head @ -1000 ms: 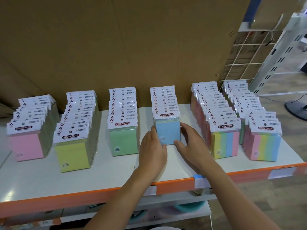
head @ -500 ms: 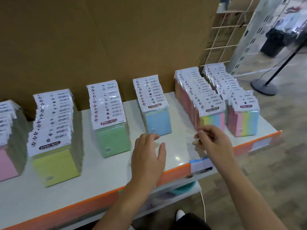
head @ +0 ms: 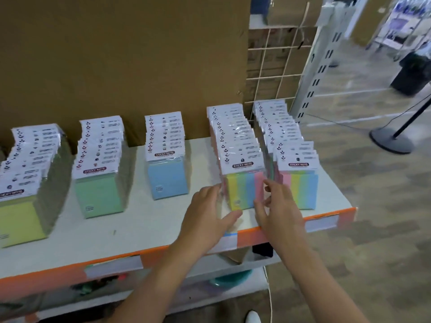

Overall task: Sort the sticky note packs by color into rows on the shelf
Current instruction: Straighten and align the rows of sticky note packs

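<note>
Rows of sticky note packs stand on the white shelf (head: 140, 229): a yellow row (head: 21, 220) at far left, then a green row (head: 100, 197), a blue row (head: 168, 180), and two multicolour striped rows (head: 240, 190) (head: 300, 190) at right. My left hand (head: 207, 213) lies with straight fingers against the left side of the nearer striped row's front pack. My right hand (head: 275, 206) touches that pack's right side with bent fingers, its thumb in front of the pack's lower corner. Neither hand lifts a pack.
Brown cardboard backs the shelf. A wire grid (head: 268, 66) and a slotted metal upright (head: 321, 54) stand behind the right end. The shelf's orange front edge (head: 331, 220) ends at right. On the floor beyond is a black stand base (head: 389, 141). A lower shelf (head: 210, 292) holds items.
Both hands left the blue row and moved right to flank the front pack of the nearer striped row. The view also turned rightward.
</note>
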Tool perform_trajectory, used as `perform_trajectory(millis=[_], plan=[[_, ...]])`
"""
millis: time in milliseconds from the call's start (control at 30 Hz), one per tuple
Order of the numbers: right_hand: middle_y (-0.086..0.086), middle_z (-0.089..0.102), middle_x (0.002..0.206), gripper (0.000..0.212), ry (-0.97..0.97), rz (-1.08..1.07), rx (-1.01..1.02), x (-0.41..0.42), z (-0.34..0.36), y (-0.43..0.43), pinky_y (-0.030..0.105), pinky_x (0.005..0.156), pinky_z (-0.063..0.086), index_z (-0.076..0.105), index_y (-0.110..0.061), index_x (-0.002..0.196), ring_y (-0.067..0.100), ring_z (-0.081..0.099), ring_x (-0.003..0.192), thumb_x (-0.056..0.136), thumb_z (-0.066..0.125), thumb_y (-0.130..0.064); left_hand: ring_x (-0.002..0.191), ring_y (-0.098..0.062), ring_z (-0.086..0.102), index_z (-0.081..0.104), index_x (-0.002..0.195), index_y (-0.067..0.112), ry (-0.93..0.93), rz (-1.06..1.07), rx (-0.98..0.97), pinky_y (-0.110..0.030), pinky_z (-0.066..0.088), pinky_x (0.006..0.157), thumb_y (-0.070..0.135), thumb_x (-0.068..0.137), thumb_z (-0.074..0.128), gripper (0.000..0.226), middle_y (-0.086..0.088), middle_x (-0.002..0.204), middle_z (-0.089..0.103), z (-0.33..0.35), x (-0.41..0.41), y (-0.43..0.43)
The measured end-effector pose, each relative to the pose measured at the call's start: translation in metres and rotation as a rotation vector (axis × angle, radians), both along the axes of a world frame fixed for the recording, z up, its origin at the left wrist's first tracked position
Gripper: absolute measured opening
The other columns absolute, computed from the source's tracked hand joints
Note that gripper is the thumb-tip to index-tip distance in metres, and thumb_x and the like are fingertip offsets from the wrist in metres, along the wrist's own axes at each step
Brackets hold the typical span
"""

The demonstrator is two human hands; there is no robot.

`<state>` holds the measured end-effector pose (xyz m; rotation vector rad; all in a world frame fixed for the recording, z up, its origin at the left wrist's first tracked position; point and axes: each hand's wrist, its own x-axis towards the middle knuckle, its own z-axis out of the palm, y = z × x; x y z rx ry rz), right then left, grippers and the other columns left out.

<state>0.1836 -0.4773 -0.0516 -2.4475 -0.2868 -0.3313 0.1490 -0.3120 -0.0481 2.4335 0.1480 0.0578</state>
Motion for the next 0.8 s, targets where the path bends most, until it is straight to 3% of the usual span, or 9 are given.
perform_trajectory(millis=[100, 200, 300, 400, 467, 533, 600, 700, 800], plan=[[0.02, 0.062, 0.11, 0.054, 0.001, 0.077, -0.064, 0.004, -0.001, -0.005, 0.044, 0.081, 0.054, 0.054, 0.002, 0.131, 0.037, 0.062, 0.098, 0.082, 0.074, -0.005, 0.115, -0.019, 0.047, 0.044, 0.137, 0.025, -0.005, 0.03, 0.108, -0.028, 0.039, 0.089, 0.045, 0.075, 0.078, 0.073, 0.001, 0.128, 0.055, -0.001, 0.012, -0.021], [0.019, 0.055, 0.124, 0.064, 0.111, 0.15, -0.114, 0.011, 0.003, -0.005, 0.042, 0.097, 0.046, 0.039, 0.001, 0.145, 0.035, 0.051, 0.116, 0.089, 0.067, -0.012, 0.118, -0.023, 0.049, 0.045, 0.138, 0.021, -0.038, 0.125, 0.156, -0.033, 0.042, 0.093, 0.035, 0.081, 0.073, 0.065, -0.003, 0.131, 0.055, -0.001, 0.016, -0.027], [0.016, 0.05, 0.128, 0.066, 0.162, 0.182, -0.121, 0.017, 0.008, -0.004, 0.041, 0.101, 0.042, 0.031, -0.001, 0.148, 0.032, 0.046, 0.121, 0.092, 0.062, -0.015, 0.114, -0.027, 0.052, 0.048, 0.135, 0.019, -0.069, 0.156, 0.202, -0.036, 0.045, 0.088, 0.03, 0.089, 0.066, 0.051, -0.006, 0.125, 0.057, -0.003, 0.017, -0.029], [0.023, 0.049, 0.131, 0.064, 0.128, 0.165, -0.054, 0.015, 0.005, 0.001, 0.046, 0.108, 0.039, 0.037, 0.006, 0.143, 0.037, 0.046, 0.125, 0.086, 0.065, -0.008, 0.111, -0.026, 0.053, 0.05, 0.131, 0.019, -0.091, 0.158, 0.181, -0.037, 0.047, 0.086, 0.028, 0.088, 0.064, 0.046, -0.006, 0.122, 0.059, -0.007, 0.019, -0.031], [0.016, 0.044, 0.141, 0.066, 0.189, 0.173, 0.136, 0.02, 0.004, 0.007, 0.039, 0.113, 0.034, 0.033, 0.0, 0.147, 0.03, 0.041, 0.133, 0.088, 0.063, -0.009, 0.114, -0.02, 0.053, 0.047, 0.134, 0.024, -0.096, 0.192, 0.064, -0.036, 0.048, 0.091, 0.033, 0.086, 0.067, 0.053, -0.001, 0.125, 0.058, -0.007, 0.023, -0.03], [-0.002, 0.045, 0.143, 0.067, 0.274, 0.19, 0.368, 0.032, 0.004, 0.013, 0.023, 0.11, 0.031, 0.031, -0.017, 0.149, 0.014, 0.04, 0.133, 0.09, 0.061, -0.014, 0.119, -0.012, 0.052, 0.042, 0.136, 0.032, -0.116, 0.241, -0.128, -0.032, 0.047, 0.096, 0.036, 0.085, 0.069, 0.058, 0.006, 0.131, 0.054, -0.004, 0.032, -0.03], [-0.015, 0.05, 0.137, 0.059, 0.303, 0.175, 0.506, 0.045, 0.006, 0.02, 0.016, 0.104, 0.032, 0.036, -0.031, 0.143, 0.002, 0.045, 0.128, 0.09, 0.06, -0.02, 0.121, -0.005, 0.052, 0.041, 0.135, 0.041, -0.144, 0.273, -0.382, -0.03, 0.046, 0.1, 0.031, 0.086, 0.07, 0.058, 0.011, 0.134, 0.052, 0.003, 0.041, -0.034], [-0.02, 0.061, 0.128, 0.048, 0.346, 0.124, 0.713, 0.063, 0.007, 0.032, 0.014, 0.099, 0.042, 0.046, -0.035, 0.138, -0.009, 0.054, 0.118, 0.092, 0.057, -0.031, 0.113, 0.002, 0.059, 0.047, 0.128, 0.047, -0.15, 0.308, -0.754, -0.032, 0.051, 0.101, 0.014, 0.088, 0.066, 0.055, 0.015, 0.129, 0.06, 0.012, 0.056, -0.041], [-0.037, 0.062, 0.11, 0.04, 0.389, 0.069, 0.814, 0.076, 0.01, 0.036, 0.001, 0.079, 0.043, 0.053, -0.041, 0.128, -0.022, 0.054, 0.102, 0.088, 0.051, -0.043, 0.117, -0.006, 0.06, 0.047, 0.136, 0.037, -0.151, 0.347, -0.873, -0.033, 0.05, 0.102, 0.012, 0.095, 0.055, 0.048, 0.011, 0.128, 0.063, 0.016, 0.068, -0.043]])
